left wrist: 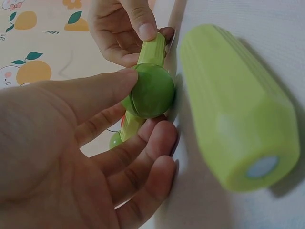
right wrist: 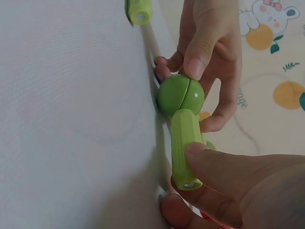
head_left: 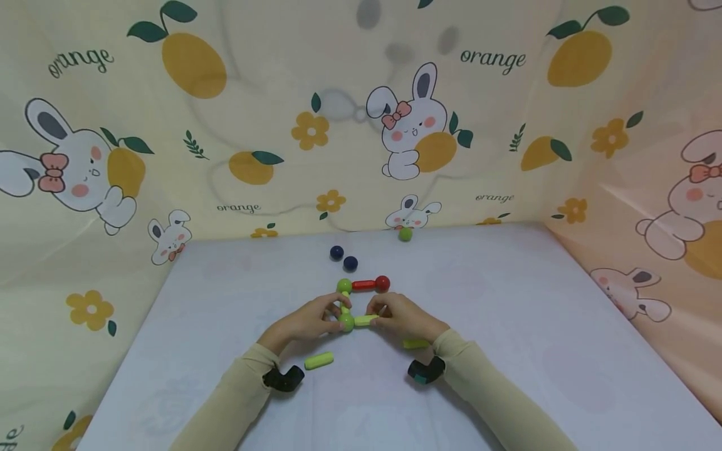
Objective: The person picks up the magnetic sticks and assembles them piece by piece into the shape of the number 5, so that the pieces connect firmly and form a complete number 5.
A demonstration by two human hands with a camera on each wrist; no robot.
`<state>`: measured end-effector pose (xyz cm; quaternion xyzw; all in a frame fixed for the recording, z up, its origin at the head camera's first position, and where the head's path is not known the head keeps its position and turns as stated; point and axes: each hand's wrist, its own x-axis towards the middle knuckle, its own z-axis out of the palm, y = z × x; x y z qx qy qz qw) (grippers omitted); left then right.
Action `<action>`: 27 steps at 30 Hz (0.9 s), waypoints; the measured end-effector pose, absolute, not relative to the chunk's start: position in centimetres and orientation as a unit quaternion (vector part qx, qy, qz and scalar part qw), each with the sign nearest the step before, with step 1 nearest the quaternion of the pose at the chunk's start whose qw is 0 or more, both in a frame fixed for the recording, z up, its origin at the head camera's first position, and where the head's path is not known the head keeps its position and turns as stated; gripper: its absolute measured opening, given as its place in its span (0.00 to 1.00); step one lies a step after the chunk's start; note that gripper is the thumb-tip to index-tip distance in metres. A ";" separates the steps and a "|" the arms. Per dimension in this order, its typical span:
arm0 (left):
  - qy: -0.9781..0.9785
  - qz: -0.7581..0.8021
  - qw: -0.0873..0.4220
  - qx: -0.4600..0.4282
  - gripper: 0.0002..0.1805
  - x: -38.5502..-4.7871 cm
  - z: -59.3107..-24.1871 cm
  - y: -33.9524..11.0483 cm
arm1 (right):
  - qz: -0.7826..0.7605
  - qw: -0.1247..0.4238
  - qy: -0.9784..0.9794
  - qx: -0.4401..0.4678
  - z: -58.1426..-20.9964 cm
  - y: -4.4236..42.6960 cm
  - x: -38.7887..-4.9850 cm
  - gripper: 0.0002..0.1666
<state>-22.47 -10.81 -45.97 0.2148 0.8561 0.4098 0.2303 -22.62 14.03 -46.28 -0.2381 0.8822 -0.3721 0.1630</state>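
Observation:
My left hand (head_left: 309, 319) holds a green ball (head_left: 346, 322) between thumb and fingers, low over the white table. A yellow-green rod (right wrist: 185, 138) meets this ball on its right side, and the thumb and fingers of my right hand (head_left: 407, 316) pinch the rod near its free end, where a small metal disc shows. From the same ball a second yellow-green rod (head_left: 345, 308) runs away from me to another green ball (head_left: 345, 285). A red rod (head_left: 363, 285) joins that far ball to a red ball (head_left: 382, 284).
One loose yellow-green rod (head_left: 319, 361) lies nearer me, by the left wrist. Another loose rod (head_left: 415, 344) is partly covered by the right wrist. Two dark blue balls (head_left: 336, 252) (head_left: 350, 263) sit farther back, and a green ball (head_left: 405, 233) rests by the patterned backdrop (head_left: 271, 125).

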 end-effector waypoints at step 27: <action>0.858 0.405 0.227 0.219 0.20 -22.6 -46.0 -11.0 | -0.372 0.166 0.884 -0.227 -45.7 14.7 -22.9 0.05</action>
